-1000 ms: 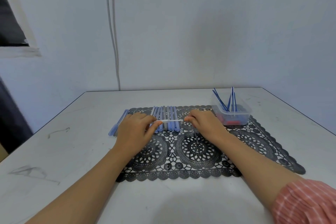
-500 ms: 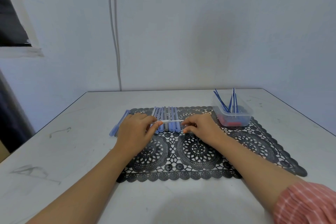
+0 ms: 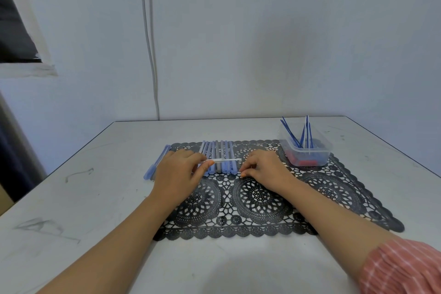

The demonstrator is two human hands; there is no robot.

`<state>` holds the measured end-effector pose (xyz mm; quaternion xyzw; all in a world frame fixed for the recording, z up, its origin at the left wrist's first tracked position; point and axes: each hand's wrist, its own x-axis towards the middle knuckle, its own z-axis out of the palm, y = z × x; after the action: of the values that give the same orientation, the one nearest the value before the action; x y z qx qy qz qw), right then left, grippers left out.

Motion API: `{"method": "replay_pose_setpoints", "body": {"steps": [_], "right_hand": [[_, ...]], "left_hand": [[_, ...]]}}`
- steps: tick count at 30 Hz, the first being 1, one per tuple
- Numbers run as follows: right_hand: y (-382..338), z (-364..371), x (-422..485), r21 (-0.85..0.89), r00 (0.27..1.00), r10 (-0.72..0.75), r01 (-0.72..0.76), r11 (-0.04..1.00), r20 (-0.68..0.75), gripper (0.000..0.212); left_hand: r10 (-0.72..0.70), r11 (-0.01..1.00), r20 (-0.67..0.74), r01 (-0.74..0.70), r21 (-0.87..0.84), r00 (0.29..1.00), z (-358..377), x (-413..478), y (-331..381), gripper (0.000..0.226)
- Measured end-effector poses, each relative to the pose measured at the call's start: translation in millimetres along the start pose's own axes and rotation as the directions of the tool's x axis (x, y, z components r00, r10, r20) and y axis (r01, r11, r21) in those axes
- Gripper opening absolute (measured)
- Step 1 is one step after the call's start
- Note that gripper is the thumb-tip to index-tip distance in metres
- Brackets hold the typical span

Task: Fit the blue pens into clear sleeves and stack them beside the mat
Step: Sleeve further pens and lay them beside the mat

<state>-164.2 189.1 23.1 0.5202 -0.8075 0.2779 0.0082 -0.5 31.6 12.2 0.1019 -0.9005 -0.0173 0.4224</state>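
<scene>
Table (image 3: 71, 198), pale, scuffed; carries black lace mat (image 3: 334, 186). Clear tub (image 3: 322, 150) on mat, well beyond and outboard of the right fingertips; blue pens (image 3: 292, 136) stand tilted in it, red pieces at the bottom. Left hand (image 3: 177, 174): thumb and forefinger closed in a pinch on one end of a thin pale tube (image 3: 226, 160), held level. Right hand (image 3: 267, 169): fingers curled, tips just at the tube's free end; contact or grip cannot be told. Row of sleeves (image 3: 220, 150) lies on mat directly under and beyond the tube, between the two sets of fingertips. Sleeved pens (image 3: 156, 164) lie on table just outboard of the left knuckles, beside the mat edge.
</scene>
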Motion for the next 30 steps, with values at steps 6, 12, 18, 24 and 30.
{"method": "replay_pose_setpoints", "body": {"steps": [6,12,18,24,30], "right_hand": [[-0.4,-1.0,-0.9,0.068,0.999,0.031,-0.033,0.997,0.019,0.014],[1.3,-3.2,-1.8,0.083,0.999,0.03,-0.033,0.996,0.037,0.024],[3.4,-4.7,-2.0,0.09,0.999,0.013,-0.017,0.996,0.042,0.033],[1.8,-8.7,-5.2,0.134,1.0,0.011,-0.01,0.991,-0.006,0.027],[-8.2,-10.5,-6.2,0.174,0.97,-0.008,0.051,0.983,-0.241,0.021]], "left_hand": [[0.001,1.0,0.009,-0.001,-0.008,1.0,1.1,-0.7,-0.9,0.046],[0.004,1.0,0.002,-0.004,-0.007,1.0,1.1,0.1,-0.1,0.046],[0.013,1.0,0.008,-0.013,-0.002,1.0,1.2,0.0,-1.2,0.044],[0.014,1.0,0.01,-0.014,0.009,1.0,0.1,0.3,-0.3,0.043],[0.019,1.0,0.02,-0.019,0.021,1.0,1.4,0.2,-0.7,0.043]]}}
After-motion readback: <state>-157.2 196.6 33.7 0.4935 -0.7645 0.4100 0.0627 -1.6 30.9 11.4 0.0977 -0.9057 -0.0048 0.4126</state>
